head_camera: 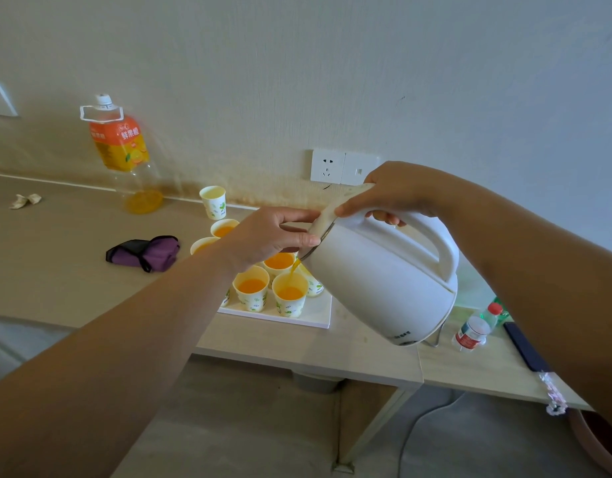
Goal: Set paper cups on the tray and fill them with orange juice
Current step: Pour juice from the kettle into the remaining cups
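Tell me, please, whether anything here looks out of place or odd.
Yes: the orange juice is being poured from a white plastic electric kettle, an unusual jug. One flowered paper cup stands off the white tray, by the wall, and looks empty. A crumpled paper scrap lies far left.

Smooth, faintly glossy white plastic on the kettle [383, 270]; printed paper for the cups [251, 298]; matt wood-grain on the desk [73, 270]; clear glossy plastic for the juice bottle [133, 181].

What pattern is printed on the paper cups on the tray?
Small green leafy sprigs on the white paper cups, clearest in the head view.
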